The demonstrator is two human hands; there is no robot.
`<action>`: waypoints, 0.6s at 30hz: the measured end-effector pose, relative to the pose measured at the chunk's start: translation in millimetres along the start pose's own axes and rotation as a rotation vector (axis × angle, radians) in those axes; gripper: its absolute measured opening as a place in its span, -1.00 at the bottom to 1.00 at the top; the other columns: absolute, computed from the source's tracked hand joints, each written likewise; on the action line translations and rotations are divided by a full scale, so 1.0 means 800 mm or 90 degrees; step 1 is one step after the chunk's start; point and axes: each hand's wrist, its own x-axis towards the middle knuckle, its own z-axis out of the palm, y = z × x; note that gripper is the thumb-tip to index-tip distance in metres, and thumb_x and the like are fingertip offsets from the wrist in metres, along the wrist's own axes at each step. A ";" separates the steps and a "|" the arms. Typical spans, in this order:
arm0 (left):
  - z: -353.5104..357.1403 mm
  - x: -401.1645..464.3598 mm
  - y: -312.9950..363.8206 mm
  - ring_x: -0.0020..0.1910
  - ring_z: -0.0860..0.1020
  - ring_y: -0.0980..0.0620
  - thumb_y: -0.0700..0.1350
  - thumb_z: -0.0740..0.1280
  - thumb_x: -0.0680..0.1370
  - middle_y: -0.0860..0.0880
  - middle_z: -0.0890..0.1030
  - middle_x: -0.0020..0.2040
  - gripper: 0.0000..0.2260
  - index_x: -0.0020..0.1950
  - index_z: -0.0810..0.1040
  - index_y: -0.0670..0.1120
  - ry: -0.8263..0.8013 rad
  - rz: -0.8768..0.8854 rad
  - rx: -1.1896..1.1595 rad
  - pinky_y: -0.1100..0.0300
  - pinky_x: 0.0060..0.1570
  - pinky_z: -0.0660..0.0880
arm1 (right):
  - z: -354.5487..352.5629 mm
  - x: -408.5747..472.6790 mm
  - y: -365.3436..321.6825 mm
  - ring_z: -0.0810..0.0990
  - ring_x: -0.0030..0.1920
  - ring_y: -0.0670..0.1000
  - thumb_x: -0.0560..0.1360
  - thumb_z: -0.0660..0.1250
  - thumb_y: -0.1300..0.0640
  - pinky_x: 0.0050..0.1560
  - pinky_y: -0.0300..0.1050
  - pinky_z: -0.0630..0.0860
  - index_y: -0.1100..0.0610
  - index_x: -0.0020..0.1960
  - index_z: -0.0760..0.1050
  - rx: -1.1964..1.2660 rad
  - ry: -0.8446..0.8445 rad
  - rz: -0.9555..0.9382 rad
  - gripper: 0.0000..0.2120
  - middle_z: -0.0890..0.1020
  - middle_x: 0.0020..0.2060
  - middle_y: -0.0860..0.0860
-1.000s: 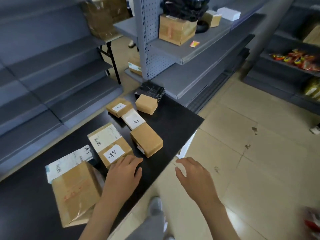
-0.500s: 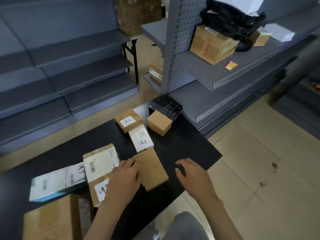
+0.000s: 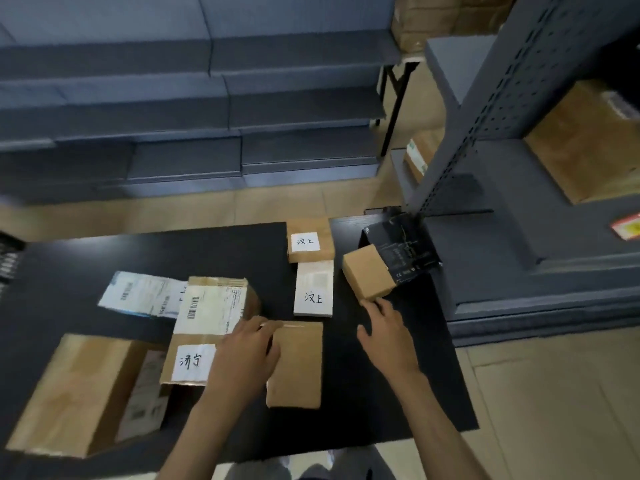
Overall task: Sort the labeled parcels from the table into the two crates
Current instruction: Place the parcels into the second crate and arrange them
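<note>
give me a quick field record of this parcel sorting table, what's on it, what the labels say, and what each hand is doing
surface: black table
labeled 汶上: brown box; white box
labeled 济宁: taped carton
no label showing: plain brown parcel; small brown box
left hand: rests across the taped carton and plain brown parcel
right hand: open, fingertips at the small brown box
crates: not in view
</note>
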 end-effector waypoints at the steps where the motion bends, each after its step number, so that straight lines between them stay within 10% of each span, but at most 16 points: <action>1: 0.001 -0.004 0.004 0.16 0.57 0.00 0.05 0.29 0.63 0.09 0.60 0.23 -0.71 0.34 0.60 0.12 0.005 -0.017 0.002 0.03 0.02 0.55 | 0.000 0.016 0.004 0.35 0.42 0.10 0.62 0.29 -0.03 0.28 0.08 0.51 -0.05 0.56 0.25 -0.012 -0.008 -0.003 -0.46 0.25 0.52 0.02; 8: 0.009 -0.044 0.028 0.17 0.60 -0.03 0.02 0.35 0.61 0.07 0.63 0.23 -0.71 0.33 0.62 0.08 0.003 -0.125 -0.002 -0.01 0.03 0.58 | 0.021 0.107 0.030 0.08 0.59 0.23 0.57 0.37 -0.12 0.46 0.23 0.35 -0.01 0.60 0.15 -0.078 -0.008 0.001 -0.30 0.08 0.61 0.16; 18: 0.008 -0.070 0.039 0.32 0.50 0.05 0.07 0.21 0.68 0.11 0.54 0.38 -0.68 0.43 0.52 0.15 -0.007 -0.184 -0.014 0.07 0.25 0.47 | 0.053 0.149 0.037 0.26 0.47 0.32 0.44 0.54 -0.02 0.32 0.30 0.45 -0.02 0.32 0.29 -0.029 0.026 0.071 -0.41 0.19 0.53 0.26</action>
